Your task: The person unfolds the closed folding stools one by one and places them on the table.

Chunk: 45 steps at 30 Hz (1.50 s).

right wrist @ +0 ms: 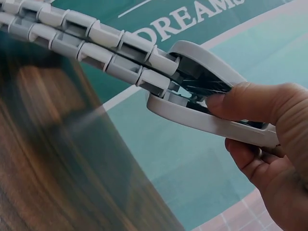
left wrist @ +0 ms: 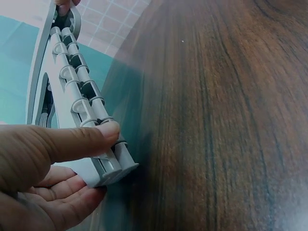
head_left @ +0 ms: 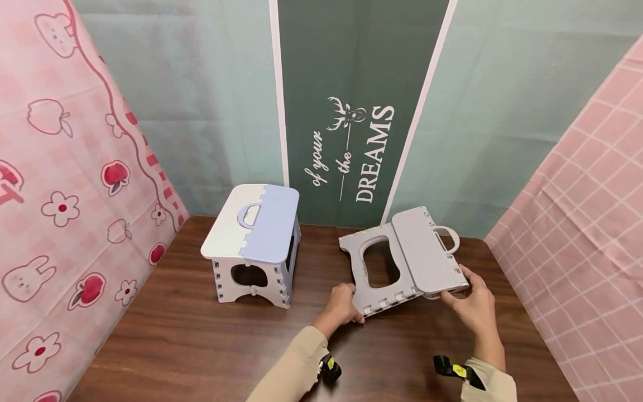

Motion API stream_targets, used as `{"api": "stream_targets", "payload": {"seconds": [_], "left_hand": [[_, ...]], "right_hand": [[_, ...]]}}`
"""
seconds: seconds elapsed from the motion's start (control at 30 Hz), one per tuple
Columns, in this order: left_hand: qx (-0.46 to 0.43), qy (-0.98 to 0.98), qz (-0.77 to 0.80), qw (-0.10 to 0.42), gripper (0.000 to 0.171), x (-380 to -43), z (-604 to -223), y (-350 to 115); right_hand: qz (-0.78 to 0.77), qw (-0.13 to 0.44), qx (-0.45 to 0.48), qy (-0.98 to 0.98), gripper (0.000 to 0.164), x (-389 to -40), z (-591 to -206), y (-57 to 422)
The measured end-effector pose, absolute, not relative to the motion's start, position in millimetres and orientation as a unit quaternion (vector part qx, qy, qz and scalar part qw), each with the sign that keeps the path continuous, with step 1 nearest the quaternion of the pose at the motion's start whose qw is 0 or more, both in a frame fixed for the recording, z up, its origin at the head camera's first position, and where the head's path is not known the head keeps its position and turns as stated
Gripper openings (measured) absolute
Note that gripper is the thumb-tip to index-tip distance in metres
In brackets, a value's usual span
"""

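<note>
The left hand [left wrist: 29, 154] gripped the near end of a light grey folding stool [left wrist: 58, 103]. Its thumb lay across two parallel rows of hinge knuckles [left wrist: 84, 91]; its other fingers curled beneath the end. At the stool's far end, fingertips of the right hand [left wrist: 62, 2] were partly visible. Beyond the edge of the dark, wood-grained tabletop [left wrist: 207, 115] appeared a teal cloth [left wrist: 12, 62] and a pink, white-lined cloth [left wrist: 108, 24].

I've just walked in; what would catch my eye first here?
Probably the folded grey stool, gripped by the left hand and right hand over the table's right side. To its left, a white-and-blue stool stands opened out. Behind, white lettering and a deer's head mark a dark green panel.
</note>
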<state>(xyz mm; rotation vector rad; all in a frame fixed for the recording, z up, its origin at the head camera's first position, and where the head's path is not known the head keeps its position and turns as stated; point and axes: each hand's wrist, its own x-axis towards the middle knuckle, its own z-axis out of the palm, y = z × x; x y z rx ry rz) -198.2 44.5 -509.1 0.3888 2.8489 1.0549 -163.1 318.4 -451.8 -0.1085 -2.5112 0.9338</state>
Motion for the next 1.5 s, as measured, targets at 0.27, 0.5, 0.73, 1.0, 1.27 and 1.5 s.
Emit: {"api": "stream_targets", "payload": {"seconds": [0.27, 0.5, 0.73, 1.0, 1.27, 1.5], "left_hand": [[0.135, 0.934, 0.326, 0.051, 0.06, -201.3, -510.0, 49.0], [0.144, 0.935, 0.322, 0.044, 0.052, -201.2, -507.1, 48.6], [0.138, 0.935, 0.322, 0.056, 0.061, -202.4, -507.6, 51.3], [0.123, 0.928, 0.345, 0.069, 0.069, -204.0, -509.1, 56.4], [0.126, 0.922, 0.361, 0.063, 0.066, -204.3, -511.2, 57.6], [0.13, 0.928, 0.346, 0.052, 0.067, -204.6, -512.2, 60.2]], "right_hand": [[0.388, 0.256, -0.044, -0.884, 0.069, -162.2, -445.7, 310.7], [0.393, 0.274, -0.02, -0.878, 0.072, -162.2, -442.2, 305.6], [0.4, 0.288, 0.005, -0.87, 0.075, -161.9, -438.6, 301.6], [0.42, 0.275, 0.049, -0.864, 0.088, -161.4, -433.9, 294.8], [0.44, 0.283, 0.051, -0.851, 0.087, -160.1, -430.6, 288.2], [0.424, 0.321, 0.065, -0.844, 0.08, -158.5, -429.8, 286.8]]}}
